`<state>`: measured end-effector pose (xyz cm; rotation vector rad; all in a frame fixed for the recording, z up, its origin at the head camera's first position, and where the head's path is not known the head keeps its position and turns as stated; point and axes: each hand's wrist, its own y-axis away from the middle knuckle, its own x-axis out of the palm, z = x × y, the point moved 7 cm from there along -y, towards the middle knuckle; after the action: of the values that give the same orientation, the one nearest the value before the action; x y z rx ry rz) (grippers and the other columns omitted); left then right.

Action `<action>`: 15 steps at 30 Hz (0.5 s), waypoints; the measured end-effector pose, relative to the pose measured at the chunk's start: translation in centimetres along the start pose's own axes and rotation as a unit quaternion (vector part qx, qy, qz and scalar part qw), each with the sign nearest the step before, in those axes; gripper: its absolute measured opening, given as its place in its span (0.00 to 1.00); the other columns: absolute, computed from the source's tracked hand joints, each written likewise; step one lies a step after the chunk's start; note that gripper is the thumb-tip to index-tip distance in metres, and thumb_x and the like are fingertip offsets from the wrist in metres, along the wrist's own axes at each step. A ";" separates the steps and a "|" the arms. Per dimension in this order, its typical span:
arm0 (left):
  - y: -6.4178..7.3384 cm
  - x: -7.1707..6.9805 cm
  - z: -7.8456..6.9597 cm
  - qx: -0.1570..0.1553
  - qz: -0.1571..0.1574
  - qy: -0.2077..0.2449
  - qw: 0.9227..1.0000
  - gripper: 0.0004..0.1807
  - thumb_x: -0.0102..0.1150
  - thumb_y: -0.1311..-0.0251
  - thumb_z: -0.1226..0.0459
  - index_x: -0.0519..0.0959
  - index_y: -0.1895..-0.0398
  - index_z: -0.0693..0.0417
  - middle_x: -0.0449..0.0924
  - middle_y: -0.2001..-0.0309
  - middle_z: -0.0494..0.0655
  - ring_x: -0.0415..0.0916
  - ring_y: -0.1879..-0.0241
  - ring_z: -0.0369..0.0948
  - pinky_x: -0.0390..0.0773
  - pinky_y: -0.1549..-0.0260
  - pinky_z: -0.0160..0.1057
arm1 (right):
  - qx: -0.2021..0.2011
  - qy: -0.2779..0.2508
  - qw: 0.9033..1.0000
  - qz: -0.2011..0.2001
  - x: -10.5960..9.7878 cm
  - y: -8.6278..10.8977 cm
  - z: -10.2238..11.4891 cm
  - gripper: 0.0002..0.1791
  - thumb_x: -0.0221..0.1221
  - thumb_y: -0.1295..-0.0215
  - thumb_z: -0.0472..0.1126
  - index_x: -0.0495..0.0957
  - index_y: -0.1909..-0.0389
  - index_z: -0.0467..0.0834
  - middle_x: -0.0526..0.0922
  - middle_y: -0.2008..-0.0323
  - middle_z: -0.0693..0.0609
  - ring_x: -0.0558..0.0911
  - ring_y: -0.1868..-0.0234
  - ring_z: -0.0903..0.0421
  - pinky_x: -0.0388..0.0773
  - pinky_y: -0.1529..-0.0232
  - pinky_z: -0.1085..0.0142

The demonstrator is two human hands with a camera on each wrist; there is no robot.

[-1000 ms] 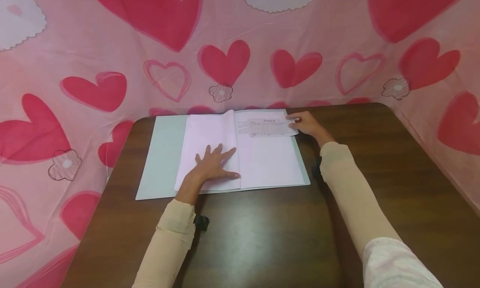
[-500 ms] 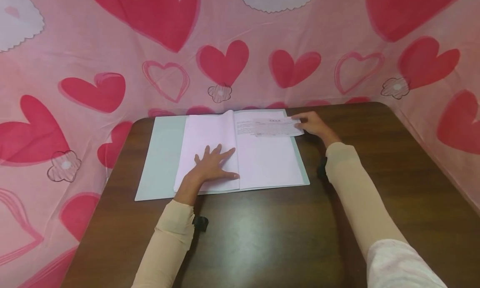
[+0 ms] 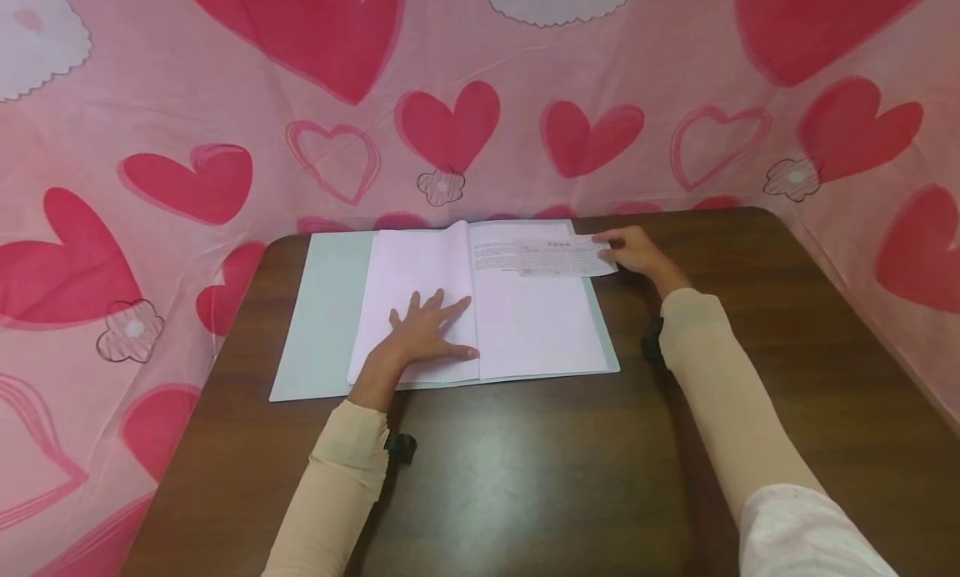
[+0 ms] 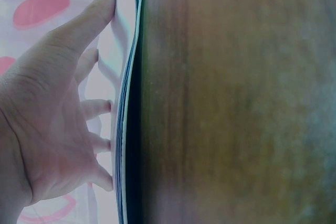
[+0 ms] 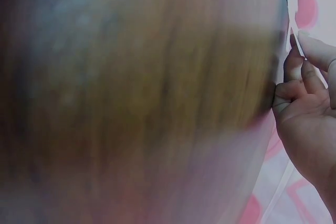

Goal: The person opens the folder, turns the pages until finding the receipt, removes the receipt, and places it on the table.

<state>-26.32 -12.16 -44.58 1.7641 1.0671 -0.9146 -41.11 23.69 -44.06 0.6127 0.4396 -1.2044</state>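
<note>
An open folder (image 3: 322,310) with a pale green cover lies at the far side of the table, white pages inside it. My left hand (image 3: 427,335) rests with spread fingers on the left page (image 3: 405,264), its thumb reaching the fold. In the left wrist view the fingertips (image 4: 105,182) press on the page above the stacked page edges. My right hand (image 3: 637,252) pinches the right end of a small printed paper slip (image 3: 558,258) between thumb and fingers. The slip overlaps the upper part of the right page (image 3: 540,327), covering some printed lines. The right wrist view shows the pinched paper edge-on.
The dark wooden table (image 3: 487,477) extends in front of the folder and to its right. A pink cloth with hearts (image 3: 517,52) hangs behind the table and along both sides. Black wrist cameras (image 3: 401,448) sit under both sleeves.
My right hand has drawn the slip rightward across the right page, uncovering more of the printed lines. The left hand and the folder have stayed in place.
</note>
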 end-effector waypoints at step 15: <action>0.2 -0.1 -0.1 0.001 -0.001 0.004 1.000 0.56 0.66 0.52 0.31 0.51 0.20 0.24 0.40 0.15 0.52 0.29 0.18 0.65 0.34 0.29 0.80 | 0.009 0.014 1.000 0.004 -0.9 0.9 -0.6 0.28 0.55 0.25 0.37 0.67 0.26 0.40 0.70 0.30 0.33 0.74 0.37 0.34 0.68 0.28 0.41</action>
<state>-26.20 -12.17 -44.39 1.7703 1.0729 -0.9108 -40.48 24.91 -43.78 0.6466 0.4489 -1.1941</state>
